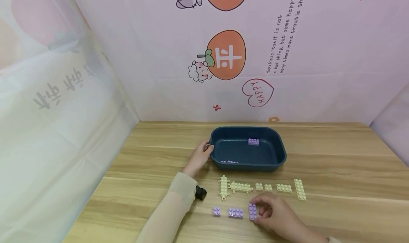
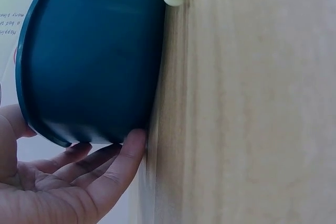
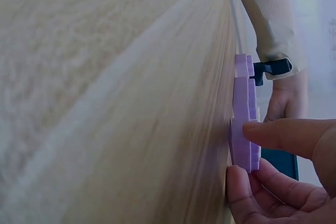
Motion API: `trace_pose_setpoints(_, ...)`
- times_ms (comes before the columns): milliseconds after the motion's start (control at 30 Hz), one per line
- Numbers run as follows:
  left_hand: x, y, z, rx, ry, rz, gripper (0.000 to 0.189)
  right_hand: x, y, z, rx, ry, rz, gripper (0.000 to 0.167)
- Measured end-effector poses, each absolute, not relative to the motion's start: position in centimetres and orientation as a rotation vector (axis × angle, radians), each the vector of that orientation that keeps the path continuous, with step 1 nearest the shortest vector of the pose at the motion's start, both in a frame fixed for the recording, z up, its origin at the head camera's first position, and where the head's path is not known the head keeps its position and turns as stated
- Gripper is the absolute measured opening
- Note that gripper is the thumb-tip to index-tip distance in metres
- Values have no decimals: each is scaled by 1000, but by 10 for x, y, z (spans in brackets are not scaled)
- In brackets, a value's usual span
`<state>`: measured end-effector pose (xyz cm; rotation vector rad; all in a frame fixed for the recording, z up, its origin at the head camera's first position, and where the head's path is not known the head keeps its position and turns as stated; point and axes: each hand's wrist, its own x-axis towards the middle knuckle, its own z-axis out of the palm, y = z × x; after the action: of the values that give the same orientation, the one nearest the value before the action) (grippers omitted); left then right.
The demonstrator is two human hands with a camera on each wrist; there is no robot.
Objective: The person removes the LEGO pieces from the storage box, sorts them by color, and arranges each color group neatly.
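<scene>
My right hand [image 1: 277, 214] pinches a purple toy brick [image 1: 252, 211] between thumb and forefinger, low at the wooden table. To its left lie another long purple brick [image 1: 235, 213] and a small square purple one [image 1: 216, 211]. The right wrist view shows the pinched brick [image 3: 241, 145] edge-on, in line with the others behind it. My left hand [image 1: 202, 155] holds the left end of a dark blue tub [image 1: 247, 167]. In the left wrist view, fingers [image 2: 123, 163] press the tub's end wall [image 2: 94, 66] from rim to base. Inside sits a purple brick [image 1: 254, 142].
Between tub and purple bricks runs a row of pale yellow pieces: two with side pegs [image 1: 224, 188], small squares [image 1: 258, 186], a longer brick [image 1: 284, 188] and an upright-lying one [image 1: 300, 189]. Purple studs [image 1: 229, 162] peek over the tub's near wall. Printed cloth [image 1: 166, 76] walls the table's back.
</scene>
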<state>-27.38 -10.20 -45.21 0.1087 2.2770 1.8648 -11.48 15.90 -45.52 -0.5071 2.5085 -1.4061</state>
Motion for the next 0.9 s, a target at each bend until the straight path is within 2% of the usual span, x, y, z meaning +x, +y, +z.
trace_pose_setpoints(167,-273,-103,-449,113,2250,1869,50,-114,156,-457,-518,2524,-1392,40)
trace_pose_setpoints(300,-261,-102,-430,131,2264,1846,50,-115,153,-457,-544,2511,-1388,40)
trace_pose_setpoints(533,-273,-104,-453,113,2277,1863,48,-114,150,-455,-511,2511,-1355,40)
trace_pose_setpoints(733,-271,-104,-451,113,2280,1855,48,-115,152,-452,-452,2498,-1386,47)
trace_pose_setpoints(900,-271,-103,-450,118,2260,1861,49,-117,155,-442,-387,2543,-1405,47)
